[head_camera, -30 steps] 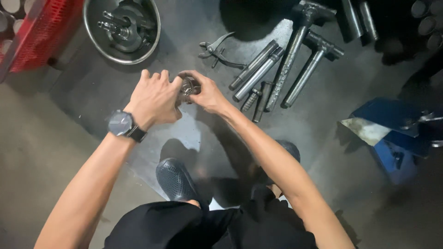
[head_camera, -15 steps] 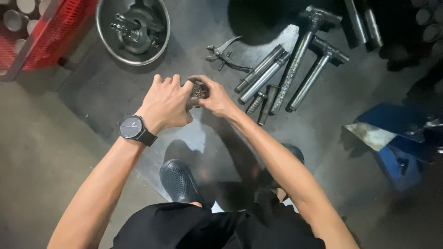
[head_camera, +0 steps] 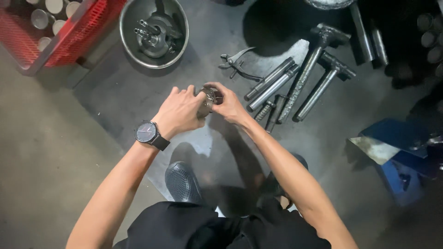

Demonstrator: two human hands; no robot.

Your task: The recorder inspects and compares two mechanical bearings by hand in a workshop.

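Seen from the head camera, a person crouched over a dark, oily floor, both hands closed around one small round metal part (head_camera: 207,100) held above the ground in front of the knees. The left hand (head_camera: 182,113), a dark watch (head_camera: 146,133) on its wrist, wrapped the part from the near side with fingers curled over its top. The right hand (head_camera: 228,105) pinched the far edge between thumb and fingertips, as if turning or seating something; the grip hid most of the part, so what it was could not be told.

Beyond the hands lay a row of steel rods and sockets (head_camera: 272,84), two long hammer-like tools (head_camera: 318,69) and a pair of pliers (head_camera: 237,62), all untouched. A round metal basin (head_camera: 127,39) at upper left held further machine pieces. Beside it stood a red crate (head_camera: 78,32) of cylinders, and a blue stool (head_camera: 406,166) sat at right.

The hand work on the part appeared midway: it was not set down, and the pieces in the basin remained unhandled.
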